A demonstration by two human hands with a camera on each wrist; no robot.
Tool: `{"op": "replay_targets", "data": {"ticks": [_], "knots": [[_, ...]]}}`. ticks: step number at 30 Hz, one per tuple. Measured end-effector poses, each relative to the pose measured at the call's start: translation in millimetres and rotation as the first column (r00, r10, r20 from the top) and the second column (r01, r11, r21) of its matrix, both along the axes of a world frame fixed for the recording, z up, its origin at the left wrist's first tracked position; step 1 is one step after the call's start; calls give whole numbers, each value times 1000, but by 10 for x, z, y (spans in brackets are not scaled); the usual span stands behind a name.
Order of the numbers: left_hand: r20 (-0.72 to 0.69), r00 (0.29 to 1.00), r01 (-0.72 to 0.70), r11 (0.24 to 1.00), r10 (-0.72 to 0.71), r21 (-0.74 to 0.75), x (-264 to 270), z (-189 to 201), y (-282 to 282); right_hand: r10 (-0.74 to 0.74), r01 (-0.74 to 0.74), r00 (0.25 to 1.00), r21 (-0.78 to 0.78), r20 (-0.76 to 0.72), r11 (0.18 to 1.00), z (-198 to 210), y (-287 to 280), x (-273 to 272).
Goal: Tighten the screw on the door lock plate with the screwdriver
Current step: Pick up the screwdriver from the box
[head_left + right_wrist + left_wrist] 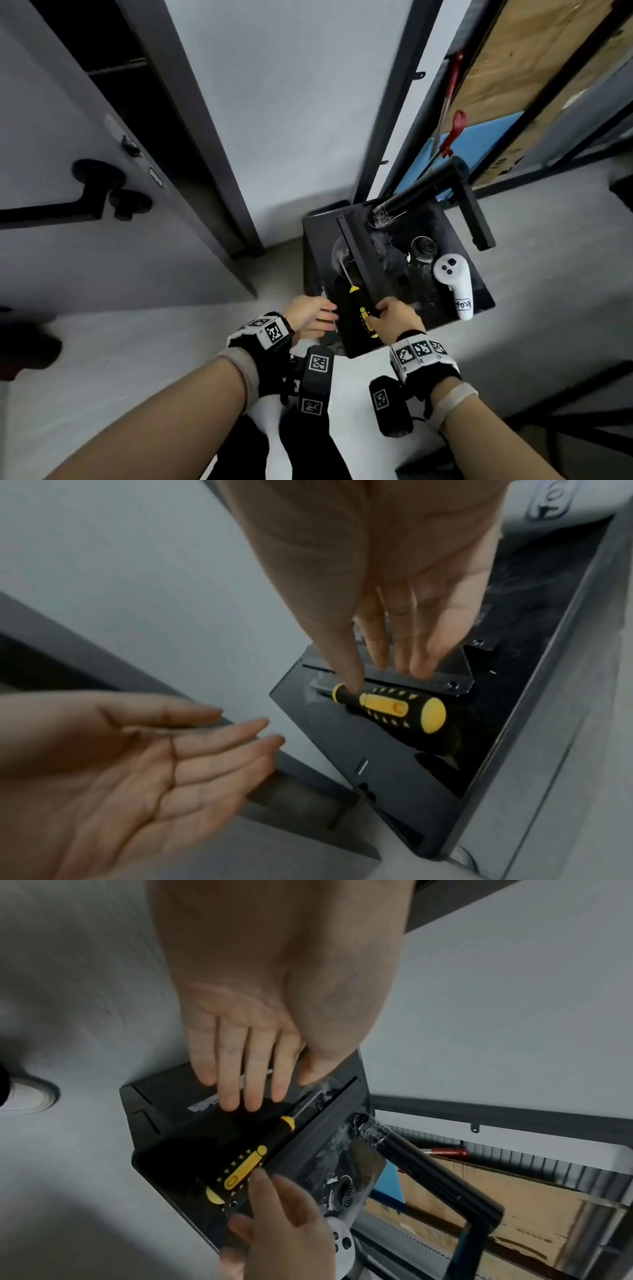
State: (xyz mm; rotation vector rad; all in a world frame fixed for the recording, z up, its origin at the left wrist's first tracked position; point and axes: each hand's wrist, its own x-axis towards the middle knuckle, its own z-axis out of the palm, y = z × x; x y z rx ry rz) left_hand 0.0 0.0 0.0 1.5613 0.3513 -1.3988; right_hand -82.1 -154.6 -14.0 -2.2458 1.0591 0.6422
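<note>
A screwdriver (363, 317) with a black and yellow handle lies on a black stand (424, 291), its steel shaft pointing away from me. My right hand (394, 313) reaches down onto it. The fingers are straight and the thumb tip touches the handle's neck (346, 693); nothing is curled round the screwdriver (390, 710). My left hand (313, 313) hovers open, palm up, at the stand's left edge, holding nothing, fingers (246, 1085) straight above the screwdriver (240, 1173). The door lock plate (156, 177) sits on the grey door's edge at the left, above the black lever handle (85, 202).
On the stand also lie a white controller (454, 279), a round black part (424, 246) and a raised black bar (356, 253). A black tube (421, 192) leans in from the back right. Red-handled tools (454, 130) and boards stand against the right wall.
</note>
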Motion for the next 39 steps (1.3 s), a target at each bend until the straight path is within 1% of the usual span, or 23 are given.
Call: {"op": "replay_targets", "data": {"ticks": [2,5,8,9,10,12,14,15,17,19,20,21,23,25,26,28,29,31,33,34,36,38,39], "knots": [[8,999,-31,999,31,25,-18,-58,-82,81,-84,996,-77,-39,994,-75,-1,56],[-1,998,-62,998,62,21,-52,-148,-110,155,-169,981,-125,-114,978,-132,63,124],[-25,996,-91,996,91,-6,-59,-166,-69,166,-183,973,-97,-158,978,-140,67,174],[-28,995,-101,995,100,-14,-58,-153,-46,155,-163,977,-50,-144,985,-139,87,185],[-41,993,-115,993,113,-29,-52,-123,-13,148,-148,982,12,-115,989,-129,127,199],[-55,991,-127,989,123,-77,-25,-46,84,151,-150,989,150,4,977,-87,263,250],[-35,990,-137,984,133,-110,20,31,218,184,-210,975,245,126,946,-5,426,333],[-3,990,-143,983,143,-116,49,62,306,202,-246,964,284,174,927,54,523,390],[67,979,-182,973,193,-144,130,165,546,221,-310,941,389,256,867,212,761,540],[131,963,-211,963,234,-170,222,291,822,238,-361,926,505,292,784,373,981,699],[173,956,-208,962,238,-179,283,364,992,251,-380,921,541,299,750,437,1081,797],[214,950,-193,965,229,-178,336,409,1138,250,-387,918,557,307,735,486,1140,887],[297,933,-164,974,205,-157,441,499,1449,209,-386,908,534,362,752,546,1249,1093],[421,892,-128,985,166,-115,542,566,1739,103,-336,893,499,437,798,563,1360,1316],[509,850,-112,990,139,-84,608,583,1892,36,-302,880,498,474,813,577,1451,1442],[669,738,-101,995,89,-21,716,617,2106,-112,-220,848,535,519,816,618,1596,1643],[717,692,-113,994,78,0,781,625,2221,-183,-187,829,571,528,799,647,1693,1745],[776,629,-108,994,50,24,896,651,2415,-312,-135,795,654,520,745,713,1858,1924],[815,576,-102,995,64,-6,1003,686,2522,-380,-126,769,705,514,698,747,1954,2065],[828,552,-113,993,95,-39,1045,697,2551,-379,-141,759,702,529,698,741,1988,2117],[828,520,-180,975,210,-134,1113,684,2581,-350,-188,731,666,586,722,698,2050,2209],[793,490,-282,927,362,-248,1176,627,2572,-335,-230,698,641,632,732,666,2050,2284],[776,454,-332,891,438,-309,1187,584,2570,-338,-249,679,638,651,729,642,2046,2320]]}}
